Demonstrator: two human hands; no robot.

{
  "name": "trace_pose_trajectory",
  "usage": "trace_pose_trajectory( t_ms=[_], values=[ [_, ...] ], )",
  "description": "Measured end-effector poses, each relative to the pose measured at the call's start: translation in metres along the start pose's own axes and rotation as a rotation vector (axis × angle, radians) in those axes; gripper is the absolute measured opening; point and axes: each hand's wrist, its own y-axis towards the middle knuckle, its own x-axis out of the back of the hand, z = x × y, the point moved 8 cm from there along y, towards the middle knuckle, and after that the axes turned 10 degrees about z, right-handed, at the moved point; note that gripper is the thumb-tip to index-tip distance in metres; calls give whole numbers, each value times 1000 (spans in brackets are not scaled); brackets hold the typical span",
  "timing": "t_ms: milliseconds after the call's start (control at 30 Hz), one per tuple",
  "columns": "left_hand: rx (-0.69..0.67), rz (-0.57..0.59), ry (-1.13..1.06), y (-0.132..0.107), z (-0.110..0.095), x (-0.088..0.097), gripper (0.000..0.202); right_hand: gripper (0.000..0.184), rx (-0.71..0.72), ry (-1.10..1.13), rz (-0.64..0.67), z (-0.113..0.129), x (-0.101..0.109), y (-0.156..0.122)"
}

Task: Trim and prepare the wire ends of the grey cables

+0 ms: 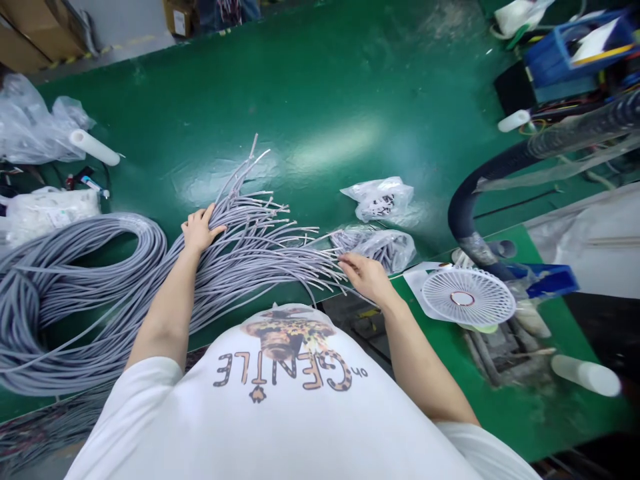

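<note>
Gray cable bundle (250, 250) is on the green tabletop (310, 87), center-left of frame, running left into a big loose coil (20, 300) at the left edge. Smooth round jackets; the paler cut ends fan out toward center, staggered, a few sticking up above the rest.

Left hand (199, 231) lies over the bundle, fingers across the cables, thumb spread well away; wide, not wrapped around. Right hand (367, 277) is at the cable tips, center of frame, thumb and fingers bunched narrow; can't tell if a cable is pinched between them.

Writing: white T-shirt (280, 427) reads "GENTLE", upside down in view, brown lettering, plus a smaller word at right I can't make out and a printed picture above. White label on the small cardboard box (179, 19), top left, too small to read.

Just right of the cable ends: two clear, crinkled plastic bags. The upper bag (383, 200) holds small black-and-white parts; the lower bag (395, 250) holds gray pieces.

Right side: round white fan (463, 298) with radial ribs and a reddish ring at the hub; black ribbed hose (463, 207) bending down behind it; shallow blue plastic tray (553, 280) beside; white cylindrical roll (585, 375) lower right. Blue plastic bin (555, 63) upper right.

Upper left: white roll (95, 147) next to a heap of cloudy plastic film (30, 120).
</note>
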Motion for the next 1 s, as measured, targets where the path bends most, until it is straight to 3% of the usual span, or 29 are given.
trace_pose_trajectory(
  t_ms=[200,367,467,567,733,867,1000],
  values=[
    [36,-31,-69,-14,5,-1,75,30,26,-3,11,2,-8,-8],
    [-53,-212,-186,-51,26,16,64,30,24,-1,-89,3,1,-21],
    [-39,-276,-358,-81,60,18,57,28,-7,-14,-164,5,6,-33],
    [67,-376,-635,-120,112,15,51,29,-20,-14,-181,16,-1,-45],
    [247,-513,-876,-227,192,-6,47,30,44,-11,-118,55,-46,-54],
    [323,-518,-999,-297,231,-31,45,32,103,-2,-59,84,-92,-51],
    [318,-524,-1063,-333,252,-49,42,37,105,-23,-39,108,-114,-64]
  ],
)
